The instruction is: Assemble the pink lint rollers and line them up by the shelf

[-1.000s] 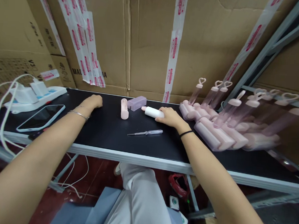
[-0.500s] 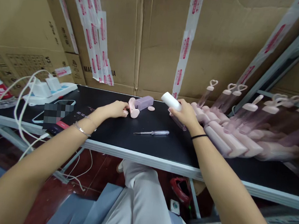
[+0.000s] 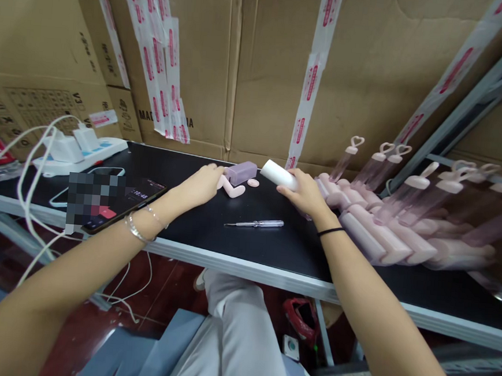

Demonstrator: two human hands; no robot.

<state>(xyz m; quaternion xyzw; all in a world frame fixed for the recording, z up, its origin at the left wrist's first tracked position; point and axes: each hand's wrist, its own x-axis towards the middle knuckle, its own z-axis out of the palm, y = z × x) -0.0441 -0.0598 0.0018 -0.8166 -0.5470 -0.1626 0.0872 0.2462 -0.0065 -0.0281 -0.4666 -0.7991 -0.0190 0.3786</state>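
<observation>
My right hand (image 3: 307, 193) is closed around a smooth white cylinder (image 3: 279, 174), held at a tilt above the black tabletop. The fingers of my left hand (image 3: 203, 185) are curled at the upper end of a pink curved piece (image 3: 234, 190); the fingertips are partly hidden. Right behind that piece lies a purple block-shaped part (image 3: 242, 173). A small pink disc (image 3: 254, 182) rests beside the block. Nearer the front edge, a screwdriver (image 3: 254, 223) with a clear handle lies flat, its tip toward the left.
Several pink parts (image 3: 403, 240) are heaped on the right, with clear tubes topped by heart-shaped loops (image 3: 354, 147) among them. At left are a phone (image 3: 132, 199), a power strip (image 3: 101, 150) and white cables. Cardboard (image 3: 264, 67) walls the back.
My left hand has moved slightly right, over the pink curved piece, which has tipped and turned. The white cylinder has shifted a little left and down with my right hand.
</observation>
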